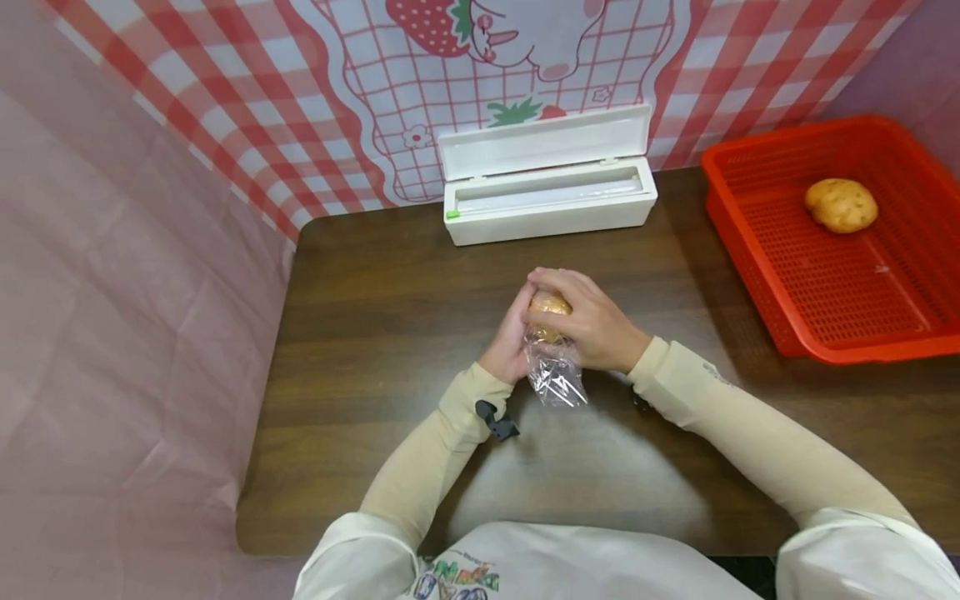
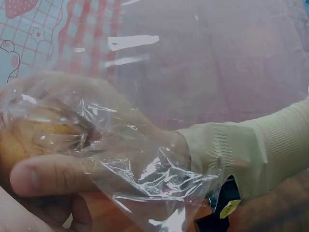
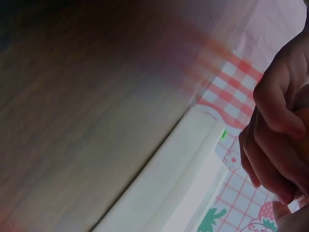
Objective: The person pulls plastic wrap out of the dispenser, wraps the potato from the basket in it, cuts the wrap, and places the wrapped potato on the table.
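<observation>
Both hands hold a potato (image 1: 550, 308) wrapped in clear plastic film (image 1: 557, 379) over the middle of the table. The left hand (image 1: 513, 343) cups it from the left, and the right hand (image 1: 602, 327) curls over it from the right. Loose film hangs down toward the body, crumpled and shiny. In the left wrist view the potato (image 2: 50, 130) shows through the film, with a thumb (image 2: 53, 176) laid along it. At the right edge of the right wrist view, curled fingers (image 3: 275, 150) surround part of it.
A white film dispenser box (image 1: 551, 217) stands at the back of the wooden table (image 1: 360, 333), its lid up and a roll inside. To the right is a red plastic basket (image 1: 772, 292) with an unwrapped potato (image 1: 842, 205) in it. A checked cloth (image 1: 247, 92) hangs behind.
</observation>
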Demonstrator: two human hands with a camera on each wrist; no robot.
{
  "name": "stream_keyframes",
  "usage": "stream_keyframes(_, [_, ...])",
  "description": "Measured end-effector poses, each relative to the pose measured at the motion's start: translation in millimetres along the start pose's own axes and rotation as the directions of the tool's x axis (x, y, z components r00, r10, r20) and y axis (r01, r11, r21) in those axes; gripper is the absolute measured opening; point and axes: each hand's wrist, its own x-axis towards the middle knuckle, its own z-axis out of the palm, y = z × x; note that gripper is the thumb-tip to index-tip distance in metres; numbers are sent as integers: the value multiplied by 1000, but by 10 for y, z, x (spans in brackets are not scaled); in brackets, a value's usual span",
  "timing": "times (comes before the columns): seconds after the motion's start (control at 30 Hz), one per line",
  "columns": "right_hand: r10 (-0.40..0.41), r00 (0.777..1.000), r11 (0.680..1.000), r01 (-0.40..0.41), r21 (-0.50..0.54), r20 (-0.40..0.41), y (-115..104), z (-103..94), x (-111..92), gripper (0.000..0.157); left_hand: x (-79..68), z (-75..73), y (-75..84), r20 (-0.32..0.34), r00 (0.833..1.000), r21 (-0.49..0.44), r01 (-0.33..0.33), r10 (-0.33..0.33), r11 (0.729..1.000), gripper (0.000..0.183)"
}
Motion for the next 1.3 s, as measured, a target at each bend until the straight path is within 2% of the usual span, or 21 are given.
stream_keyframes(0.07, [3,1000,1000,-3,26,-25,-18,19,11,43,-14,-3,7,-2,1000,15,14,-14,1000,62])
stream_keyframes(0.23, [39,996,996,-32,84,-84,-93,54,27,39,-42,8,39,6,998,-14,56,-56,998,49])
stream_keyframes(0.33, [54,991,995,-43,95,-119,-151,79,34,37,-56,22,55,-18,998,-24,61,-61,998,45])
stream_keyframes(0.43, [49,989,997,-40,66,-140,-199,105,30,37,-63,25,63,-43,997,-16,61,-62,998,41])
stream_keyframes(0.5, [46,989,998,-42,36,-142,-227,120,23,34,-65,20,69,-51,996,-45,70,-73,997,34])
stream_keyframes(0.6, [28,990,999,-31,-16,-138,-252,141,1,27,-62,5,74,-35,996,-75,82,-84,994,31])
stream_keyframes(0.77, [-13,991,998,4,-66,-131,-268,182,-22,16,-57,-32,78,14,996,-95,86,-85,992,36])
stream_keyframes(0.93, [-66,988,995,54,-87,-142,-280,212,11,15,-73,-50,98,36,998,-35,48,-47,998,34])
stream_keyframes(1.07, [-96,984,993,84,-86,-147,-319,218,49,14,-104,-47,137,28,999,37,24,-26,999,32])
stream_keyframes(1.3, [-112,981,992,101,-75,-160,-423,258,87,26,-156,-59,209,0,999,119,46,-47,992,36])
